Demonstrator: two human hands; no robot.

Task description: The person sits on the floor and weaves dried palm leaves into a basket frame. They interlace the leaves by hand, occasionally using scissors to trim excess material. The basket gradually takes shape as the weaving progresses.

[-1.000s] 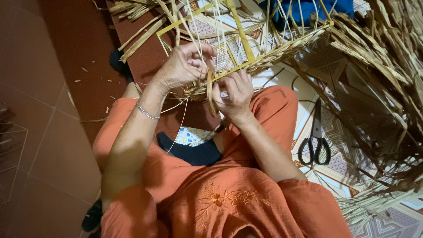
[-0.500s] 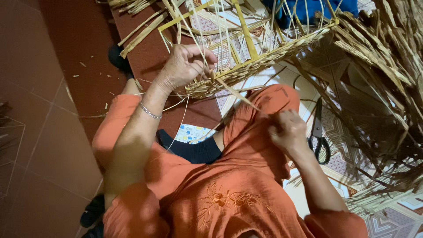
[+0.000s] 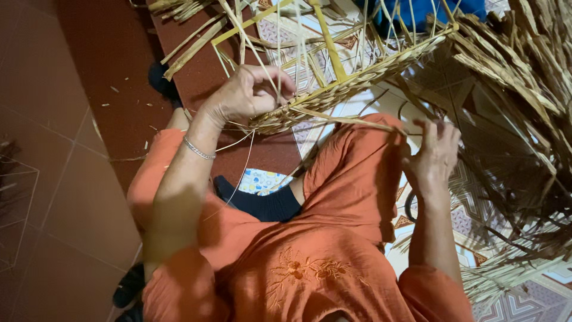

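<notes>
My left hand (image 3: 247, 95) grips the near corner of a half-woven straw basket (image 3: 351, 80), whose braided rim runs up to the right and whose loose upright strands rise from it. A silver bracelet (image 3: 198, 149) sits on that wrist. My right hand (image 3: 434, 156) is out to the right over my orange-trousered knee (image 3: 357, 173), fingers spread, at the edge of a heap of dry straw strands (image 3: 512, 119). One long flat strand (image 3: 351, 119) stretches from the basket rim toward that hand; whether the fingers pinch it I cannot tell.
Dark red floor tiles (image 3: 65, 119) lie to the left. A patterned mat (image 3: 482, 220) covers the floor under the straw. The handle of black scissors (image 3: 410, 206) peeks out behind my right wrist. Something blue (image 3: 417, 11) lies beyond the basket.
My right hand left the basket rim, drew back toward my lap, then swung out right to the straw heap. My left hand kept its hold on the basket corner.
</notes>
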